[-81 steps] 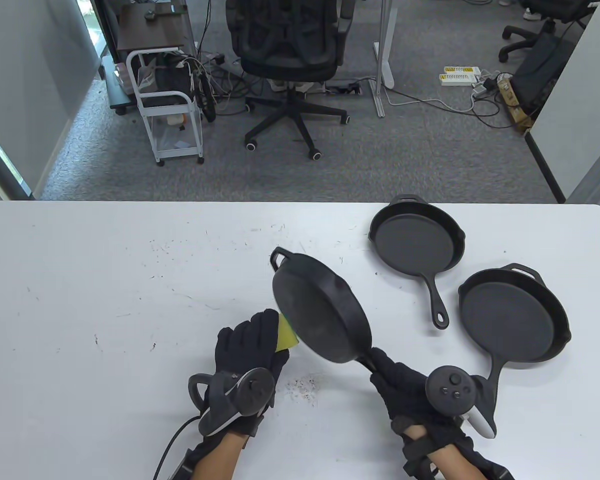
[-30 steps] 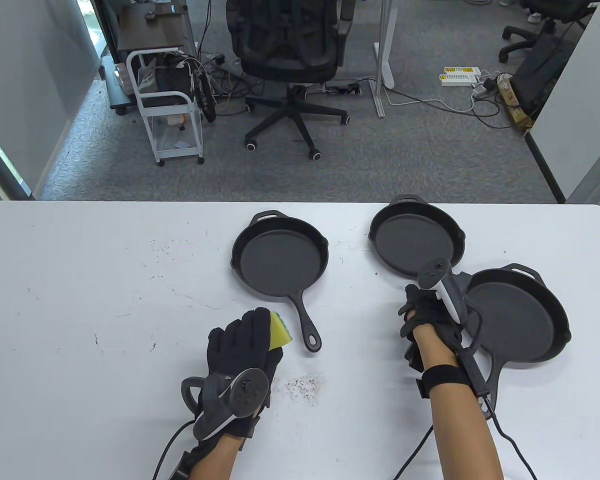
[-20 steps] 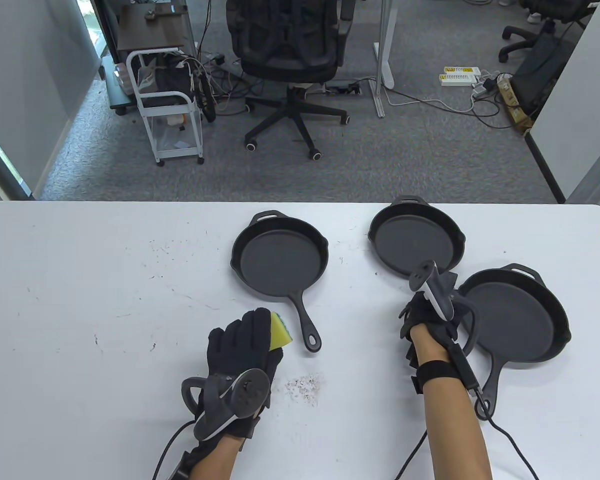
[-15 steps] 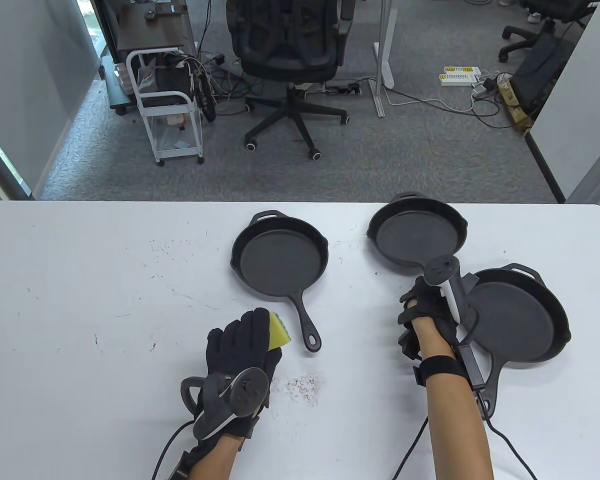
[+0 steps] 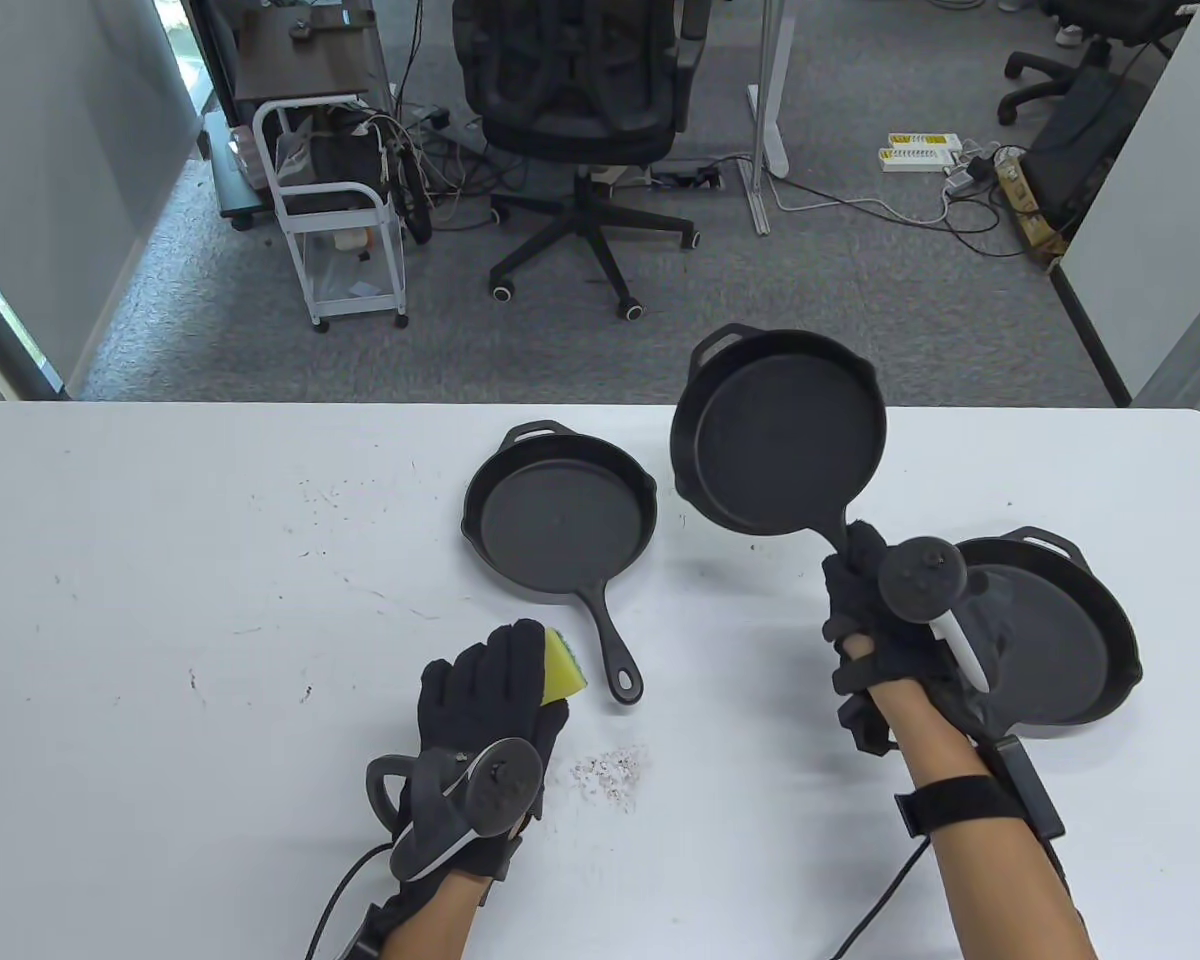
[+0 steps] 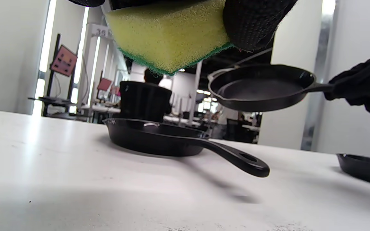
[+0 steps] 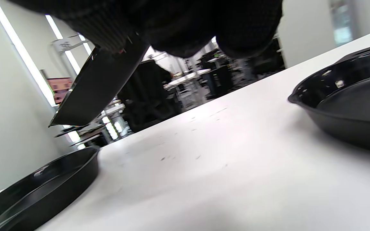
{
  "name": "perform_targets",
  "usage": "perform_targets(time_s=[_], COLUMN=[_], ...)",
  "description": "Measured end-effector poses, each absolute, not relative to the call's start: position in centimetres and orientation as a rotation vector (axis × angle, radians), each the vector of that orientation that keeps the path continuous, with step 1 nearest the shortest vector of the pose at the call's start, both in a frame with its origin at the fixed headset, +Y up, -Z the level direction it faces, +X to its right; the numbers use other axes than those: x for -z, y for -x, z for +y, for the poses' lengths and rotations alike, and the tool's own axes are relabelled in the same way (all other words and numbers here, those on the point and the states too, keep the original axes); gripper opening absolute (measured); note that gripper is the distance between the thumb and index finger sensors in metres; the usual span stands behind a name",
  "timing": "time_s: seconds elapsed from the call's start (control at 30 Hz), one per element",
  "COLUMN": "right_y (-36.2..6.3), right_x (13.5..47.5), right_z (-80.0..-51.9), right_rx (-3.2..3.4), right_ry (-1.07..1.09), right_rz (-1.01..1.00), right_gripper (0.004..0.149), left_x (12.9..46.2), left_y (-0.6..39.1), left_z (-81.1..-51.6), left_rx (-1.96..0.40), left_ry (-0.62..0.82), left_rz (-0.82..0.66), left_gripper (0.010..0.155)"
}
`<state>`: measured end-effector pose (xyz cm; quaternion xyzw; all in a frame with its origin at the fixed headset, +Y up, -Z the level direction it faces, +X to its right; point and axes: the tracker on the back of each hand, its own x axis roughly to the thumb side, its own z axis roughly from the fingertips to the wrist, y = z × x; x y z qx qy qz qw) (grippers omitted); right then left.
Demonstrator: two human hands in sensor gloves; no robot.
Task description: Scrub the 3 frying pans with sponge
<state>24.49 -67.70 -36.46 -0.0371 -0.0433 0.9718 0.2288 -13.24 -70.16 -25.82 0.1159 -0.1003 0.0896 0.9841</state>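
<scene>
Three black cast-iron frying pans are in view. One pan lies flat on the white table, handle toward me. My right hand grips the handle of a second pan and holds it in the air, tilted. The third pan lies on the table at the right, partly hidden by my right hand. My left hand holds a yellow-and-green sponge just above the table, close to the first pan's handle.
Dark crumbs lie on the table right of my left hand. Beyond the table's far edge stand an office chair and a white wire cart on grey carpet. Glove cables trail off the near edge.
My right hand took the far pan by its handle and lifted it off the table, up and to the left. Earlier it set the first pan down flat. The left hand stayed put.
</scene>
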Motion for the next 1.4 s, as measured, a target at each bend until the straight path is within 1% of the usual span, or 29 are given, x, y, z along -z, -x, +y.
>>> perform_targets(time_s=[0.13, 0.23, 0.3, 0.43, 0.63, 0.7, 0.77, 0.83, 0.9, 0.97, 1.1, 1.17, 1.2, 1.3, 1.4], right_y=[-23.1, -22.0, -21.5, -20.5, -20.0, -19.9, -19.6, -19.2, -18.7, -18.1, -17.0, -16.6, -16.5, -16.5, -16.9], right_x=[32.2, 30.2, 29.5, 28.6, 29.4, 29.4, 29.1, 28.7, 28.1, 27.5, 25.9, 25.2, 25.1, 24.4, 24.1], right_z=[-68.2, -68.8, -69.2, -70.1, -73.0, -73.0, -73.1, -73.0, -72.9, -72.7, -72.2, -72.0, -72.0, -71.7, -71.6], right_rx=[-2.67, -2.641, -2.637, -2.654, -2.548, -2.578, -2.598, -2.611, -2.635, -2.661, -2.782, -2.799, -2.801, -2.831, -2.845], right_ry=[-0.101, -0.197, -0.229, -0.29, -0.357, -0.375, -0.398, -0.455, -0.531, -0.591, -0.692, -0.753, -0.764, -0.791, -0.745], right_rz=[-0.151, -0.128, -0.12, -0.157, -0.079, -0.046, -0.075, -0.093, -0.124, -0.165, -0.28, -0.311, -0.31, -0.339, -0.361], right_gripper=[0.056, 0.056, 0.056, 0.056, 0.055, 0.055, 0.055, 0.055, 0.055, 0.055, 0.055, 0.055, 0.056, 0.056, 0.056], left_x=[25.4, 24.9, 24.8, 24.7, 25.7, 26.3, 26.8, 27.5, 28.0, 28.1, 27.8, 27.9, 28.1, 28.8, 28.9], left_y=[12.8, 12.4, 12.0, 11.4, 10.9, 10.5, 9.8, 8.8, 7.3, 6.1, 4.9, 5.1, 5.3, 7.0, 8.8], left_z=[-69.8, -69.5, -69.6, -69.9, -70.5, -70.4, -70.4, -70.5, -71.0, -71.4, -71.1, -70.2, -69.8, -69.2, -69.8], left_rx=[-0.164, -0.149, -0.149, -0.126, -0.1, -0.085, -0.041, -0.009, 0.01, 0.028, 0.145, 0.183, 0.191, 0.194, 0.206], left_ry=[-0.255, -0.276, -0.28, -0.272, -0.225, -0.212, -0.179, -0.176, -0.139, -0.149, -0.265, -0.354, -0.37, -0.392, -0.357], left_rz=[-0.217, -0.23, -0.239, -0.26, -0.283, -0.287, -0.301, -0.34, -0.413, -0.438, -0.446, -0.402, -0.378, -0.261, -0.143], left_gripper=[0.08, 0.08, 0.08, 0.08, 0.081, 0.079, 0.078, 0.077, 0.077, 0.077, 0.077, 0.077, 0.077, 0.077, 0.077])
